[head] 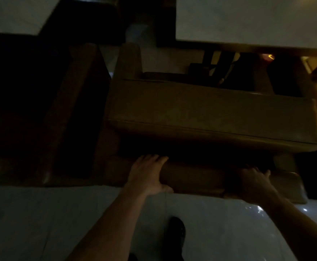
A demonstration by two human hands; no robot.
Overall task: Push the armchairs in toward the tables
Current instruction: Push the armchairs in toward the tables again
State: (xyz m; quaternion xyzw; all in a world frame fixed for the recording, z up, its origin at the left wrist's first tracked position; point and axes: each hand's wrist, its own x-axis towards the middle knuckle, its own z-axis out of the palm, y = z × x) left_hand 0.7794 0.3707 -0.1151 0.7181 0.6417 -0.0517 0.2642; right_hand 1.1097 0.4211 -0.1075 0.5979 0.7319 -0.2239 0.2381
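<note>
Bare forearms, blk shoe (177, 231)

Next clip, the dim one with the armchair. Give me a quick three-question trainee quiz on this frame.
1. True or false: both hands grip the top of the armchair back.
2. Which table does the chair face? A) the pale table at upper right B) a table behind the person
3. What shows on the floor between the forearms?

Key:
1. True: left hand, right hand.
2. A
3. A dark shoe.

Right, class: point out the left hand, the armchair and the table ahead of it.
left hand (147, 173), head view, back of the hand.
armchair (210, 113), head view, seat cushion.
table (248, 19), head view, pale top.
</note>
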